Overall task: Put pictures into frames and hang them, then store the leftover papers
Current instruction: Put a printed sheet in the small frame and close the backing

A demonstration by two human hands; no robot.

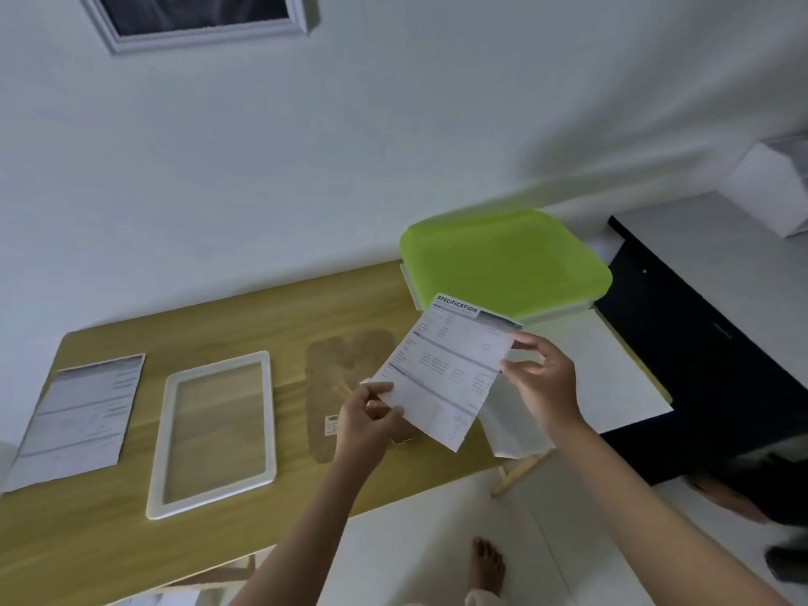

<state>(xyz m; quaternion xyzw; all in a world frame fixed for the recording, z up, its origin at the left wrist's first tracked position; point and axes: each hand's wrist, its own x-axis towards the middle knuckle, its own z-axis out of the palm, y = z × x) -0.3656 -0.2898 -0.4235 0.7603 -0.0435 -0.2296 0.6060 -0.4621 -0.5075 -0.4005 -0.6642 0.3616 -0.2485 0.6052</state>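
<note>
Leftover-paper step, seemingly: left hand [369, 415] and right hand [540, 378] pinch opposite edges of the specification sheet [446, 369] above the bench [87, 553], the lidded green box [507, 260] at one o'clock; next, free a hand to lift the lid.

Both bare forearms reach forward from the near edge, the left arm rising from the lower middle, the right arm coming in from the lower right corner at a slant. The left hand [369, 415] pinches the near left edge of a printed sheet [441, 369], fingers curled under, thumb on top. The right hand [542, 378], a little farther out, pinches the sheet's right edge between thumb and bent fingers. One bare foot [487, 566] shows below.
</note>
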